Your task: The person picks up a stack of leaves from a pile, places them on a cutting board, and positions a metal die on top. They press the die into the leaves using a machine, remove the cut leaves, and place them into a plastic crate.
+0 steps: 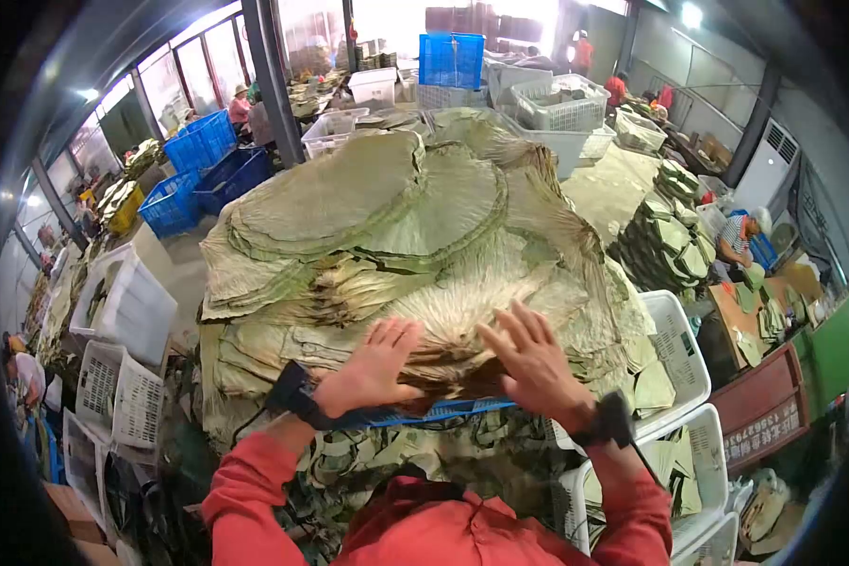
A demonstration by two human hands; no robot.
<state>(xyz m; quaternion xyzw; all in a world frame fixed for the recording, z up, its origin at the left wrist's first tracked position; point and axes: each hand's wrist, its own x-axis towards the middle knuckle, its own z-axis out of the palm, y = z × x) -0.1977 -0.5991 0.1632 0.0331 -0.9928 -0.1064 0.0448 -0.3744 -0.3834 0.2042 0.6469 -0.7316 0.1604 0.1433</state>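
Note:
A broad pile of dried, flattened lotus leaves [325,193] lies before me, greenish-grey with fanned veins and brown, crumpled folds toward its front. Over the front of the pile, my left hand [373,371] is open, palm down, with its thumb stretched inward. My right hand [538,366] is also open, fingers spread above the pale veined leaf [448,302] at the centre. Neither hand holds anything. Dark bands circle both wrists. Below the hands, the blue edge [443,411] of a support shows under the leaf stack.
White crates with cut leaf pieces [674,349] stand close on my right. More white crates [123,297] are on the left, with blue crates [170,203] farther back. Leaf scraps [424,453] cover the area near my body. Other people [736,236] sit at the sides.

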